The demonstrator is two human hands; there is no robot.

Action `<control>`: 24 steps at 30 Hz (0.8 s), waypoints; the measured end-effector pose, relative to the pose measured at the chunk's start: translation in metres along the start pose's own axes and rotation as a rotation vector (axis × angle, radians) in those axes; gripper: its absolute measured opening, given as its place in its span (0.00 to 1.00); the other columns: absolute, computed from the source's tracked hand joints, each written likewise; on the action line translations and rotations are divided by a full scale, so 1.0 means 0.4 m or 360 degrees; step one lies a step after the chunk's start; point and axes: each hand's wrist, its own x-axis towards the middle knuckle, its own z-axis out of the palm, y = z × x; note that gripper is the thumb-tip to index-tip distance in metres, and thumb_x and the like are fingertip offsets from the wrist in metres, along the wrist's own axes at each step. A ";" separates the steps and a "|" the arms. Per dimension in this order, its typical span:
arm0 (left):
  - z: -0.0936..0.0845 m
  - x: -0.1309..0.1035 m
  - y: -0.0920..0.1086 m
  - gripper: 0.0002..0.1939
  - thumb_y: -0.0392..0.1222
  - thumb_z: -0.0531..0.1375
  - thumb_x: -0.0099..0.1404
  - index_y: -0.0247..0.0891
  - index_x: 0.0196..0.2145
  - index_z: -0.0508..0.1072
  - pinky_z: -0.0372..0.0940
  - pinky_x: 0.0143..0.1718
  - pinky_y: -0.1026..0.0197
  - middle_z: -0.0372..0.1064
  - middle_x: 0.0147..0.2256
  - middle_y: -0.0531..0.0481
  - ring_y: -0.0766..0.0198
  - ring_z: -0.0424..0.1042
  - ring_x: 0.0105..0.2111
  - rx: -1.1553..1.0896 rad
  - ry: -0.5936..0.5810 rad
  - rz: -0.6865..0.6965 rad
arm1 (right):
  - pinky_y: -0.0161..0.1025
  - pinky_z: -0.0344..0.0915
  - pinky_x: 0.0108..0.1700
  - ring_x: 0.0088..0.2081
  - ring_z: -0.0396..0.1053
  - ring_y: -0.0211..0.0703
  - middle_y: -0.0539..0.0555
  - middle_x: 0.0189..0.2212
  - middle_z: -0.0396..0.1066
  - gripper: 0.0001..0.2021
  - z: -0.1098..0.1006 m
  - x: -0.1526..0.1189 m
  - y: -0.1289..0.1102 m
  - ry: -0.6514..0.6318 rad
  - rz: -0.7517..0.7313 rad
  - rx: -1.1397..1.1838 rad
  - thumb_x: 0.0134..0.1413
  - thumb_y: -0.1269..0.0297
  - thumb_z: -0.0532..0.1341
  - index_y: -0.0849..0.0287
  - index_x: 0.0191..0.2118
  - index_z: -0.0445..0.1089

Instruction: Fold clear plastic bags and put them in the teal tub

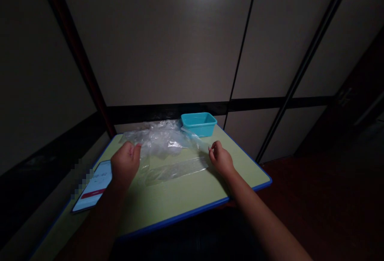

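My left hand is closed in a fist with the thumb on top, and clear film shows right beside its thumb. My right hand pinches the end of a clear plastic bag, whose stretch of film runs up and left toward the pile. Between and beyond my hands lies a crumpled heap of clear plastic bags. Flat on the table in front of it is another clear plastic bag. Where the film in my hands joins the heap is hard to make out.
A turquoise plastic basket stands at the table's back right. A phone with a lit screen lies by my left forearm. The pale green table has a blue edge, and panelled doors rise behind it.
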 end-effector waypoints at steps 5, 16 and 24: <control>0.036 -0.027 0.020 0.16 0.48 0.51 0.60 0.41 0.18 0.52 0.47 0.23 0.64 0.51 0.17 0.57 0.67 0.52 0.19 -0.0064 -0.0701 0.0219 | 0.34 0.46 0.25 0.24 0.64 0.41 0.51 0.24 0.69 0.07 0.008 -0.007 -0.008 -0.0181 -0.0263 -0.0061 0.58 0.60 0.50 0.56 0.38 0.59; 0.057 -0.048 0.050 0.17 0.49 0.50 0.63 0.41 0.20 0.60 0.49 0.24 0.64 0.59 0.19 0.54 0.64 0.60 0.22 0.0040 -0.1404 0.0314 | 0.35 0.49 0.27 0.26 0.66 0.42 0.51 0.25 0.70 0.09 0.006 -0.010 -0.014 -0.0228 -0.0317 -0.0166 0.59 0.60 0.49 0.56 0.41 0.61; 0.074 -0.053 0.050 0.17 0.45 0.47 0.66 0.40 0.21 0.65 0.49 0.26 0.62 0.64 0.22 0.50 0.62 0.62 0.24 0.0302 -0.1268 0.0330 | 0.39 0.59 0.41 0.41 0.65 0.47 0.59 0.39 0.68 0.09 0.005 -0.015 -0.023 -0.0136 -0.0607 0.0000 0.54 0.68 0.52 0.59 0.42 0.62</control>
